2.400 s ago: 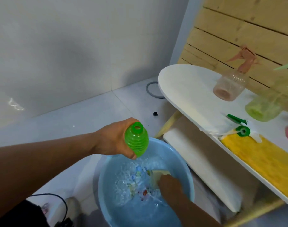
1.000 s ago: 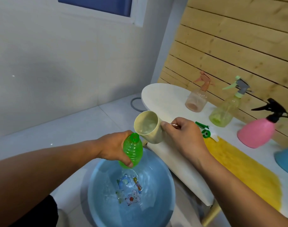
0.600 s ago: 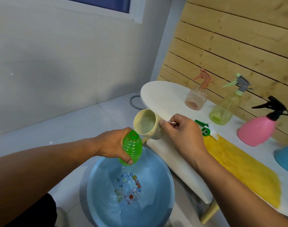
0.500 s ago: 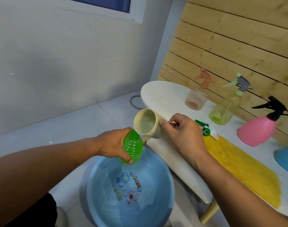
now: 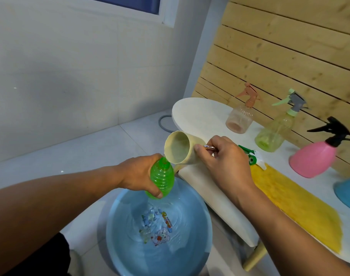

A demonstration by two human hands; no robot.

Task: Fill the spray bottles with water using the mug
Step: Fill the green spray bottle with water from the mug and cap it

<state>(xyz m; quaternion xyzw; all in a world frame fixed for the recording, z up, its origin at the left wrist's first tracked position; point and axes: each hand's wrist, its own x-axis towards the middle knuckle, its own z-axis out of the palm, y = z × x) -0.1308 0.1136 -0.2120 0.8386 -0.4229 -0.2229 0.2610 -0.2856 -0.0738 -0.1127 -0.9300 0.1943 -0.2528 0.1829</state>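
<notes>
1. Ribbed translucent green plastic bottle (image 5: 162,179), uncapped, gripped by left hand (image 5: 138,174) above round blue plastic basin (image 5: 118,232) of water.
2. Cream mug (image 5: 180,150), tilted, lip at bottle mouth; right hand (image 5: 224,162) grips its handle.
3. White table (image 5: 198,116) edge just beside.

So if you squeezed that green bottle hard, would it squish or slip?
Probably squish a bit: the green bottle looks like thin see-through ribbed plastic. It may be slippery, since the mug is tipped at its open neck above the basin of water. The left hand wraps around it.
</notes>
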